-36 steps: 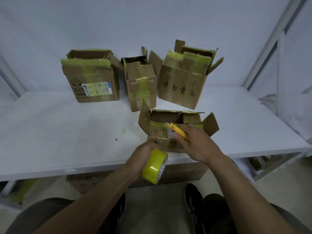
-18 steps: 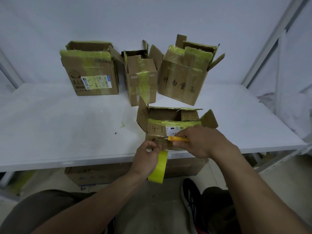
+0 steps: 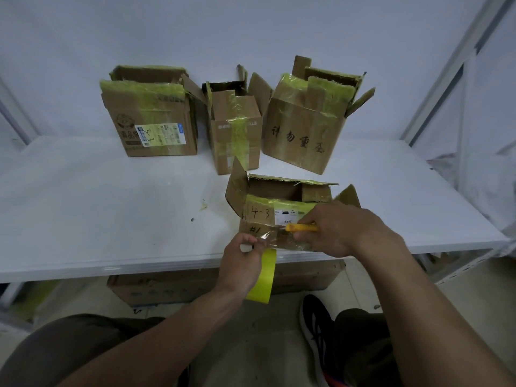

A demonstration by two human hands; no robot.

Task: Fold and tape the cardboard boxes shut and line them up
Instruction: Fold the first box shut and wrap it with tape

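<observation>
Lower centre, our left hand (image 3: 243, 263) curls round the tape (image 3: 261, 280) below the box (image 3: 259, 216). Our right hand (image 3: 343, 230) pinches a cutter (image 3: 303, 227) at its front.

— Where's the left grip (image 3: 242, 261)?
— Lower centre of the frame, fingers curled tight, forearm rising from the bottom left.
— And the right grip (image 3: 340, 230)?
— Just right of it, slightly higher, fingers pinched, forearm from the bottom right.

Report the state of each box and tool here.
Brown cardboard box marked 4-3: top flaps open.
Back-left brown cardboard box: flaps open.
Back-middle brown cardboard box: flaps open.
Back-right brown cardboard box: flaps open.
Yellow tape roll: in left hand, strip pulled out.
Yellow plastic cutter: in right hand, tip at tape.
</observation>
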